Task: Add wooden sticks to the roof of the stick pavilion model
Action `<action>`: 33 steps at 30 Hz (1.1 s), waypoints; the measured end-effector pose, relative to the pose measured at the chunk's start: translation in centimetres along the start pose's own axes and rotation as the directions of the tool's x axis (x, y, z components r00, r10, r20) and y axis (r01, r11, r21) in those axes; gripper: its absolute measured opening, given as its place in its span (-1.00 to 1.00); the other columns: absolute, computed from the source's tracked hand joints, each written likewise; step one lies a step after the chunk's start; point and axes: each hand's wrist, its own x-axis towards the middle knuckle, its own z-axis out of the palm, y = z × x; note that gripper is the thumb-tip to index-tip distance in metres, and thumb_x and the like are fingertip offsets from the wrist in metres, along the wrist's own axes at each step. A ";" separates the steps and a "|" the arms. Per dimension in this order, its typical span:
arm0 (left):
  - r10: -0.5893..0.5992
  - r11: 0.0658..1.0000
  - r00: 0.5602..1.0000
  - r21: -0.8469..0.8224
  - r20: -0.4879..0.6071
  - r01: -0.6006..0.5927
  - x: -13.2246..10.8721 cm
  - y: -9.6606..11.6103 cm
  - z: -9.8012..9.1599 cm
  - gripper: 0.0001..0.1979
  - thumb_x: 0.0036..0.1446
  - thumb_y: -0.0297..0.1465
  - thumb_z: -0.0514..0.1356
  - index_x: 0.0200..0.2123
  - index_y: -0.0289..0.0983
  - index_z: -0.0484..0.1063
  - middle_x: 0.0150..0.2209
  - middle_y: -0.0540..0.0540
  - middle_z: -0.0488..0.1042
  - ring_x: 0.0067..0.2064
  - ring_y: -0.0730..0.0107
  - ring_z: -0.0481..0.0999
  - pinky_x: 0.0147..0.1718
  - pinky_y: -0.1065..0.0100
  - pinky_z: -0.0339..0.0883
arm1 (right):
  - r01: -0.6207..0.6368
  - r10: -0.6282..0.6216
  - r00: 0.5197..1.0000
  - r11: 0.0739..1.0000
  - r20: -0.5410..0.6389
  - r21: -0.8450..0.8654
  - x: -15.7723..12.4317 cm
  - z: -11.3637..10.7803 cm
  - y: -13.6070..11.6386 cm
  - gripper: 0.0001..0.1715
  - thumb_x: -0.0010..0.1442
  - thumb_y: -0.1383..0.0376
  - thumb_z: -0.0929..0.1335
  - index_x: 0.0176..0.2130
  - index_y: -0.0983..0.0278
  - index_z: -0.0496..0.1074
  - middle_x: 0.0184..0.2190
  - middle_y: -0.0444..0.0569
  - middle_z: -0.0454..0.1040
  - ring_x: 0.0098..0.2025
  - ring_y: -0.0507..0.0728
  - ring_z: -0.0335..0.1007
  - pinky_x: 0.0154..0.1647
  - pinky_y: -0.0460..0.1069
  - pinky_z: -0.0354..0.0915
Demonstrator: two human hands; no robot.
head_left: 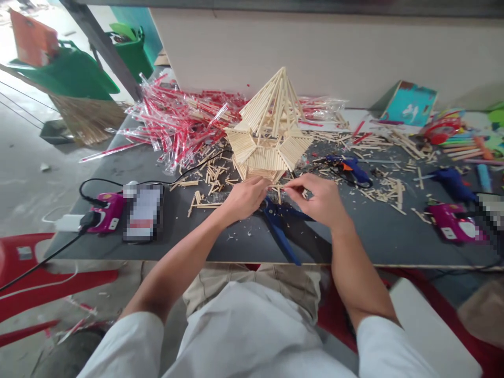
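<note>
A small piece of joined wooden sticks (279, 193) is between my two hands, just in front of a model house (265, 157) made of pale sticks with a pointed roof. My left hand (249, 198) is closed on the left end of this piece, its fingertips partly hidden. On the other side my right hand (315, 195) pinches the right end between thumb and index finger. Blue-handled pliers (280, 231) lie on the dark table (197, 236) below my hands.
Red and clear wrappers (177, 126) are heaped at the back left. A phone (144, 212) and a purple power socket (107, 212) lie left. Blue glue guns (354, 170) and scattered sticks (388, 191) are on the right, near another purple socket (452, 223).
</note>
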 end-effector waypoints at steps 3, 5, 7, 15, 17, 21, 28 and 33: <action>-0.031 0.999 1.000 0.024 -0.004 0.031 0.1 -0.4 0.1 -0.65 0.51 -0.31 -0.13 -0.03 -0.30 0.42 -0.12 -0.21 0.51 -0.11 0.21 0.54 -0.18 0.24 0.35 | 0.011 -0.011 1.000 1.000 -0.011 -0.018 0.0 1.1 0.2 -0.89 0.38 0.26 0.37 -0.14 0.16 0.53 -0.22 0.01 0.52 -0.16 0.18 0.52 -0.08 0.11 0.44; -0.040 0.999 0.999 0.031 -0.004 0.040 0.2 -0.4 0.1 -0.65 0.51 -0.30 -0.12 -0.05 -0.29 0.42 -0.14 -0.20 0.51 -0.14 0.23 0.52 -0.19 0.25 0.33 | -0.028 0.028 0.998 1.000 -0.050 -0.010 0.0 1.5 0.4 -0.88 0.37 0.24 0.38 -0.12 0.16 0.53 -0.15 0.05 0.50 -0.10 0.21 0.52 -0.03 0.12 0.44; -0.031 0.999 1.000 0.037 0.000 0.031 0.2 -0.3 0.2 -0.66 0.51 -0.31 -0.12 -0.05 -0.29 0.41 -0.14 -0.20 0.50 -0.14 0.24 0.52 -0.19 0.25 0.32 | -0.072 0.072 0.997 0.997 -0.001 0.024 -0.1 1.8 0.9 -0.82 0.37 0.20 0.39 -0.06 0.18 0.54 -0.10 0.08 0.52 -0.07 0.22 0.53 -0.02 0.12 0.44; 0.017 0.994 0.998 0.107 0.057 -0.023 0.1 -0.3 1.2 -0.69 0.49 -0.34 -0.12 -0.13 -0.29 0.38 -0.18 -0.21 0.48 -0.13 0.17 0.49 -0.16 0.22 0.34 | -0.145 0.121 0.972 0.983 0.200 0.113 -0.3 4.1 2.5 -0.68 0.47 0.16 0.28 -0.15 0.21 0.60 -0.40 -0.06 0.62 -0.38 0.12 0.52 -0.28 0.01 0.30; 0.034 0.993 0.998 0.115 0.044 -0.039 0.2 -0.5 1.4 -0.69 0.49 -0.36 -0.14 -0.11 -0.30 0.38 -0.15 -0.23 0.50 -0.09 0.14 0.47 -0.09 0.18 0.34 | -0.139 0.116 0.978 0.982 0.176 0.125 -0.3 4.5 2.4 -0.67 0.46 0.17 0.29 -0.17 0.21 0.61 -0.39 -0.05 0.62 -0.34 0.14 0.54 -0.25 0.00 0.31; 0.054 0.990 0.998 0.128 0.012 -0.055 0.4 -0.7 1.7 -0.68 0.48 -0.37 -0.15 -0.14 -0.29 0.38 -0.15 -0.27 0.51 -0.08 0.11 0.42 0.00 0.11 0.31 | -0.118 0.101 0.987 0.983 0.126 0.138 -0.3 4.9 2.5 -0.67 0.46 0.19 0.28 -0.12 0.22 0.63 -0.29 0.01 0.65 -0.27 0.17 0.57 -0.19 0.03 0.34; -0.003 0.998 1.000 0.061 -0.023 0.004 0.5 -0.3 1.5 -0.69 0.47 -0.38 -0.10 -0.18 -0.27 0.42 -0.18 -0.20 0.54 -0.08 0.13 0.41 -0.03 0.12 0.30 | -0.083 0.077 0.995 0.989 0.056 0.123 -0.5 5.2 2.9 -0.68 0.44 0.20 0.32 0.02 0.14 0.64 -0.12 0.02 0.69 -0.14 0.20 0.64 -0.11 0.07 0.45; -0.016 0.998 0.999 -0.063 -0.045 0.013 0.5 -0.2 1.5 -0.70 0.46 -0.38 -0.07 -0.19 -0.25 0.45 -0.21 -0.17 0.55 -0.10 0.16 0.42 -0.03 0.14 0.31 | -0.053 0.050 0.998 0.992 0.023 0.116 -0.6 5.3 2.8 -0.67 0.43 0.23 0.32 0.05 0.11 0.63 -0.10 -0.01 0.69 -0.10 0.20 0.66 -0.07 0.07 0.48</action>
